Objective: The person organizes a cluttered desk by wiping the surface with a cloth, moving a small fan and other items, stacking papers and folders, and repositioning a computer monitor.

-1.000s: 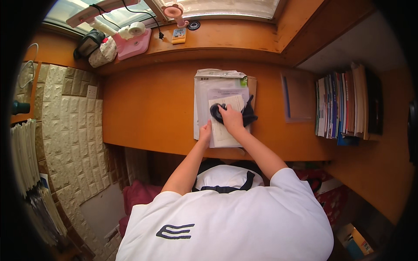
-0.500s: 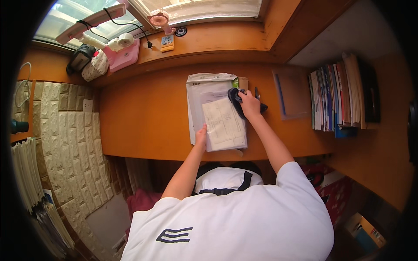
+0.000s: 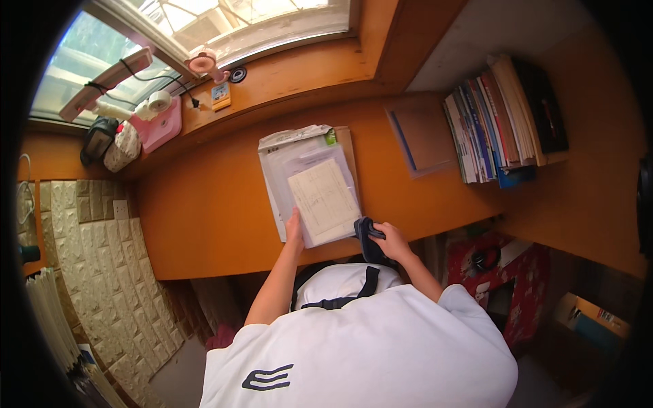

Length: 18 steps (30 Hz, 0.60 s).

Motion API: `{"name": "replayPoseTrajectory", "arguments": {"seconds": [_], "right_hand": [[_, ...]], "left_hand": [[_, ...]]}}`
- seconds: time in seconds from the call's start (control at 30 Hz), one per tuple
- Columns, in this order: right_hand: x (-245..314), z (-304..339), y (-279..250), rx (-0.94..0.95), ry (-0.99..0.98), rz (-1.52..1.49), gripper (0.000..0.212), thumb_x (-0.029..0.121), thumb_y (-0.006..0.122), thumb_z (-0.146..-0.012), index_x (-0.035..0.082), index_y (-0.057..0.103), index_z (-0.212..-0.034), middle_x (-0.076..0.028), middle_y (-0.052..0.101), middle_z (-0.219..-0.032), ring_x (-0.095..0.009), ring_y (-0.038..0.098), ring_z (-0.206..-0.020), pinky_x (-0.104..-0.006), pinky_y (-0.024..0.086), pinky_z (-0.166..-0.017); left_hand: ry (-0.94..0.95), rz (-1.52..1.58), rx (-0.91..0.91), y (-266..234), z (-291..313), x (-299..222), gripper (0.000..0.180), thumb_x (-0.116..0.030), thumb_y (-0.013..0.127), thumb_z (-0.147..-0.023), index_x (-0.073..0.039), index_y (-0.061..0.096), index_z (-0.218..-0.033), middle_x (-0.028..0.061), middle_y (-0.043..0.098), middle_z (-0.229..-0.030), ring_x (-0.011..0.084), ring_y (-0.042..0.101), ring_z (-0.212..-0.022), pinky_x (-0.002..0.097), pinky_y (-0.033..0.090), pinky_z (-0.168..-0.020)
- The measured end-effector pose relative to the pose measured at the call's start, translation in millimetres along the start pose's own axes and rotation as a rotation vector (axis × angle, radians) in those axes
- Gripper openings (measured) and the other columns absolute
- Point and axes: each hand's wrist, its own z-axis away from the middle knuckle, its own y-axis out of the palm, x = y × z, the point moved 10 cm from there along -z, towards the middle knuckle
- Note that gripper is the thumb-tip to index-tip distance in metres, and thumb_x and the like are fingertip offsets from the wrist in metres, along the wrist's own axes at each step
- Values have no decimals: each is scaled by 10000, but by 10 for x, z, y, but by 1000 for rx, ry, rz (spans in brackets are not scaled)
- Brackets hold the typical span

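Note:
My left hand (image 3: 294, 229) is closed on the left edge of a clear plastic sleeve (image 3: 306, 239), near its lower corner. Inside or on top of the sleeve is a cream sheet of paper (image 3: 324, 198) with faint writing; which of the two I cannot tell. Under these lies a whitish plastic mailing bag (image 3: 271, 177), with a brown card edge showing on its right. My right hand (image 3: 390, 241) grips a soft dark navy cloth (image 3: 368, 238) at the desk's front edge, beside the sleeve's lower right corner. Part of the cloth hangs over my lap.
On the wooden desk (image 3: 204, 217), a clear folder (image 3: 422, 141) lies to the right, before a row of upright books (image 3: 486, 129). The sill holds a pink lamp (image 3: 161, 129), a small pink fan (image 3: 204, 63) and a yellow box (image 3: 221, 96). A brick-patterned wall (image 3: 102, 272) is at left.
My right hand has drawn the dark cloth from the papers' far right side to the desk's near edge. My left hand stays on the sleeve's edge. The view has turned.

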Motion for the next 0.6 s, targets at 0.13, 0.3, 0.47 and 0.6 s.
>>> {"name": "replayPoseTrajectory", "arguments": {"seconds": [0.13,0.3,0.47,0.6], "right_hand": [[-188,53,-575,-275,29,-42,270,174,683,-803,20,615,-1015,-174,585,-896,-359,577,-869,-377,455,-736],[-549,321,-1026,-445,49,-96,280,126,686,-795,-21,606,-1020,-178,587,-887,-350,585,-860,-361,456,-739],[-837,668,-1328,-524,94,-82,271,124,686,-793,-18,615,-1013,-186,594,-886,-363,587,-853,-363,459,-737],[-1071,864,-1539,-568,124,-86,285,130,683,-799,-15,610,-1033,-190,594,-895,-367,585,-861,-361,458,-741]], "left_hand": [[106,-287,67,41,164,-129,364,-244,613,-902,19,529,-1139,104,636,-1026,174,617,-854,308,490,-770],[238,-286,187,783,770,-717,289,-121,621,-879,12,514,-1112,94,633,-993,157,616,-843,282,498,-721],[225,-180,326,1846,1075,-897,280,-108,604,-892,5,513,-1131,89,633,-1006,148,617,-872,283,504,-743],[314,-149,408,2827,936,-879,313,-141,616,-891,10,510,-1144,92,633,-1033,152,610,-922,282,493,-790]]}}
